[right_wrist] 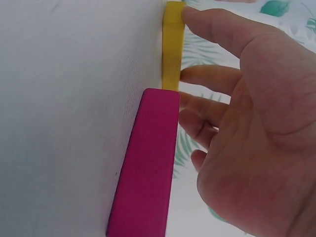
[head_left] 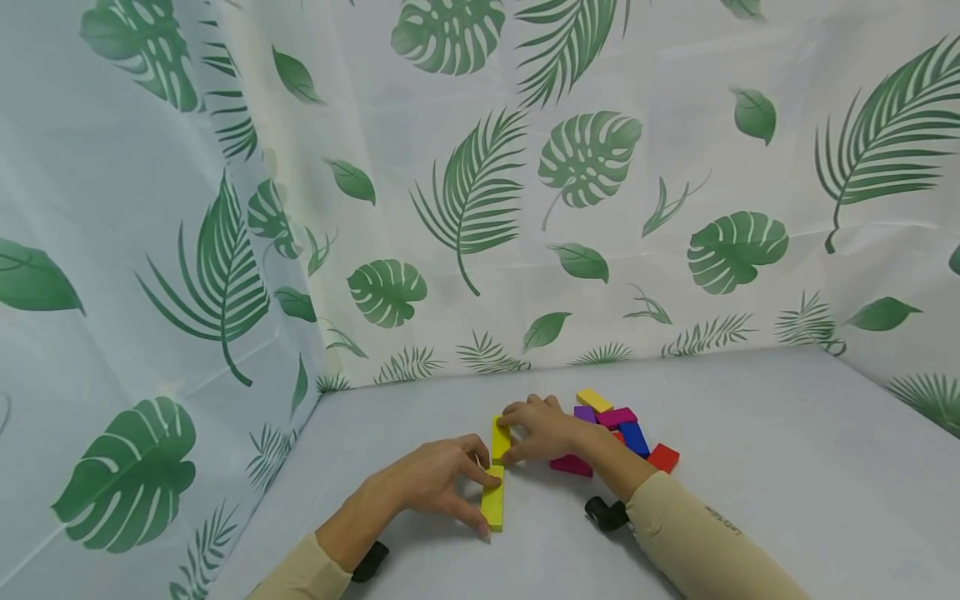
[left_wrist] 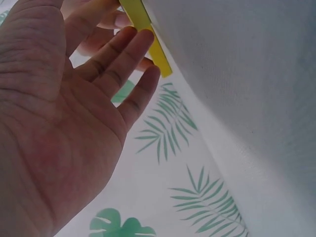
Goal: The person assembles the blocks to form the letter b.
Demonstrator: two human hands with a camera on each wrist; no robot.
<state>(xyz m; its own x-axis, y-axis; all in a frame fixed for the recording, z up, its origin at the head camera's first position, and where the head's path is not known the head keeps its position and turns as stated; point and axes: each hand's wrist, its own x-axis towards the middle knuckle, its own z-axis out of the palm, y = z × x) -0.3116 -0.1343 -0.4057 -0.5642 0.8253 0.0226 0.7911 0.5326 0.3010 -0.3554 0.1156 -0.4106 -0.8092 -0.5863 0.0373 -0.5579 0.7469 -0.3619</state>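
Observation:
Two yellow blocks lie end to end on the table in the head view. My left hand (head_left: 431, 479) pinches the near yellow block (head_left: 492, 507), thumb at its near end and a finger by its far end. My right hand (head_left: 546, 429) holds the far yellow block (head_left: 500, 446) lengthwise between thumb and fingers. In the right wrist view, thumb and fingertips touch a yellow block (right_wrist: 173, 47), and a magenta block (right_wrist: 145, 163) lies close to the camera. Part of a yellow block (left_wrist: 136, 14) shows beyond the left fingers in the left wrist view.
Right of and behind the right hand lies a loose pile: a yellow block (head_left: 594, 400), a purple block (head_left: 584, 413), a blue block (head_left: 634, 439), a red block (head_left: 663, 457) and magenta ones. A leaf-patterned curtain (head_left: 495, 333) stands behind the white table (head_left: 735, 467).

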